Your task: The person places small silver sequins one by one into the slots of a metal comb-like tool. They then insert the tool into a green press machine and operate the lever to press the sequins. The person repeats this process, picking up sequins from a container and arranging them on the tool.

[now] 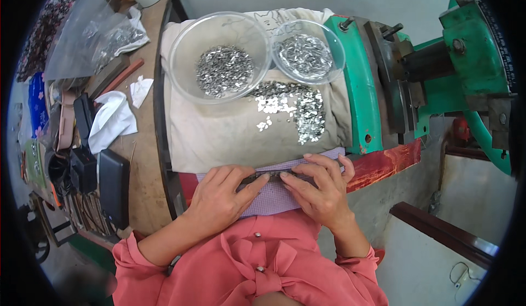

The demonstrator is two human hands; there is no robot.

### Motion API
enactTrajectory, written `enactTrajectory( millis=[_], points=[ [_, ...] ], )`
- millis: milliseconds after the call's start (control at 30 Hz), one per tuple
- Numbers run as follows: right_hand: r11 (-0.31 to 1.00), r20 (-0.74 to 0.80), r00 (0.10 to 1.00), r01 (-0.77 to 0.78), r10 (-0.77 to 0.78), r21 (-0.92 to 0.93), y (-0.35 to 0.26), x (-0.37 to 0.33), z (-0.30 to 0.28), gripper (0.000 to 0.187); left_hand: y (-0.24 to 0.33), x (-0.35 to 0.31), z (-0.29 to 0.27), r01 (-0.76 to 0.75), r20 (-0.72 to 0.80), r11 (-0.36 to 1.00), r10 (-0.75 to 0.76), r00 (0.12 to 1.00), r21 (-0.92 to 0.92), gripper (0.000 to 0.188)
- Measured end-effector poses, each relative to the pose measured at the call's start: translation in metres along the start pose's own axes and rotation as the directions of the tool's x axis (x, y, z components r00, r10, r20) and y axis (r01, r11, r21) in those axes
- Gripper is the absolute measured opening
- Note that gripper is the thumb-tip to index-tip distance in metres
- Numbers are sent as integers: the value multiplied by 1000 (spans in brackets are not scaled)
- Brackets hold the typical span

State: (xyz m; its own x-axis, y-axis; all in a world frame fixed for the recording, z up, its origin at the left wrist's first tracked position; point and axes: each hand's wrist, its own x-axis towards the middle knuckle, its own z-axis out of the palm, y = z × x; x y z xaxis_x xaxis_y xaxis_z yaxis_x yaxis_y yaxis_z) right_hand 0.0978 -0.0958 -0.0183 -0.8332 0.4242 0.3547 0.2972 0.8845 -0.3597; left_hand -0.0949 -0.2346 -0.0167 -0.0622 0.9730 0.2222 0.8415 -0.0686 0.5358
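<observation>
Between my two hands lies a narrow dark strip (275, 175) that looks metallic; my fingers cover most of it, so its exact kind is unclear. My left hand (222, 193) is closed around its left end, thumb pressed along the near side. At the other end, my right hand (322, 192) grips with thumb and fingers. Both hands rest over a purple checked cloth (263, 202) near my lap. Just beyond, a pile of small shiny metal pieces (310, 117) is spread on a beige cloth (219, 147).
Behind the pile stand a large clear tub (183, 81) and a smaller clear bowl (338, 65), both holding small metal pieces. A green machine (361, 98) stands at the right. On the left, a wooden bench (148, 180) carries a black case (113, 188), white cloth (114, 121) and plastic bags.
</observation>
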Motion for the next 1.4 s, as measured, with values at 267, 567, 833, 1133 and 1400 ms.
enactTrajectory(
  millis=[267, 567, 833, 1133, 1400],
  points=[
    [974, 17, 990, 144, -143, -175, 0, -3, 7, 24, -1, -4, -2, 17, -26, 1000, -18, 1000, -13, 48],
    [981, -6, 989, 148, -150, -124, -3, -7, 13, 22, -6, -21, -7, 163, -117, 982, -173, 978, -92, 50],
    [983, -3, 990, 136, -138, -119, -10, 13, 14, 14, -3, -8, -4, 112, -155, 992, -120, 981, -61, 38],
    [975, 1, 992, 125, -127, -183, -18, 20, 12, 10, -6, 8, 4, 51, -129, 999, -52, 990, -12, 24],
    [985, -49, 993, 97, -106, -145, -19, 12, 15, 16, -7, 6, -1, 118, -114, 989, -127, 985, -84, 26]
  ],
)
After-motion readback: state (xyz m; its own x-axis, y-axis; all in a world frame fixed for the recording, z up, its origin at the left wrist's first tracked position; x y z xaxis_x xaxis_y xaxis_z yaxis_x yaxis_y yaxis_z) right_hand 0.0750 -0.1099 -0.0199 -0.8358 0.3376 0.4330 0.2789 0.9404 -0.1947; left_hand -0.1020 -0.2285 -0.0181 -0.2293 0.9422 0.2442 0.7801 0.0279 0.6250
